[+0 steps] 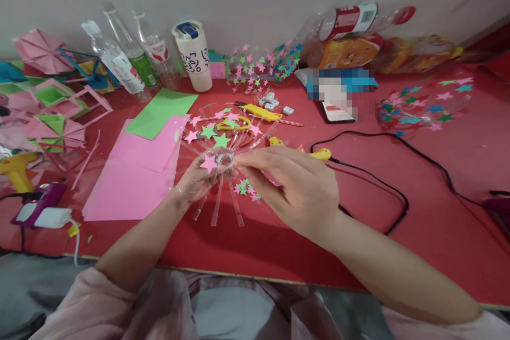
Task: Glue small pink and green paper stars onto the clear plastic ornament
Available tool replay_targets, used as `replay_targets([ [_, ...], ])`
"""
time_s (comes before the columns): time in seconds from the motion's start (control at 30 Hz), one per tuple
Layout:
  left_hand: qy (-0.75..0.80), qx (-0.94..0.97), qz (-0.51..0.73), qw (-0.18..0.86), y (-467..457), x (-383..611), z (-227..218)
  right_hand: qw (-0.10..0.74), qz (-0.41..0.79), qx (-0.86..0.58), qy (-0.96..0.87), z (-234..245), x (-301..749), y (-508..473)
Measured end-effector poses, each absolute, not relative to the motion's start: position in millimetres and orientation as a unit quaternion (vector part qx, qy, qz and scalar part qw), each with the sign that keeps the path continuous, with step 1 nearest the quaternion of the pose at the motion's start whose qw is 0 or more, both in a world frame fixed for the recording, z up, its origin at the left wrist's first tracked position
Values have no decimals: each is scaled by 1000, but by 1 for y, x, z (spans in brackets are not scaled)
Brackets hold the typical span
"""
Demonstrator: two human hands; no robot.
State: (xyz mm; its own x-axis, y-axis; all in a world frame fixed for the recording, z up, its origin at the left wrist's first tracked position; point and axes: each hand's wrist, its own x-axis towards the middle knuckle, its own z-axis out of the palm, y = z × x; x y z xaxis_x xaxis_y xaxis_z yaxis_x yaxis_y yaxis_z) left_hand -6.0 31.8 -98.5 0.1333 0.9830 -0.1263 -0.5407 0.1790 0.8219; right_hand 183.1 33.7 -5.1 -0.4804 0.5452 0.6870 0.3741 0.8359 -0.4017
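Observation:
My left hand grips a clear plastic bottle top cut into splayed strips, held just above the red table. Pink and green paper stars are stuck on its upper strips. A pink star lies at my left fingertips beside the bottle neck ring. My right hand is closed in a pinch, its fingertips touching the strips to the right of the neck. What they hold, if anything, is hidden. A small heap of loose paper stars lies on the table under my right fingers.
Pink paper sheets and a green sheet lie at left. A yellow glue gun with a black cord lies at right. Bottles, a cup, folded paper shapes and another star-covered piece line the back. The table edge is near.

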Motion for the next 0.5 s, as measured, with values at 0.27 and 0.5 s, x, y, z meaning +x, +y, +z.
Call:
replay_targets([
  [0.27,321,304,564,697,30,-6,-99,462,73,-240,-851,-4,181,36],
  [0.5,341,312,566,683,30,-5,-94,471,39,-176,-863,-8,181,38],
])
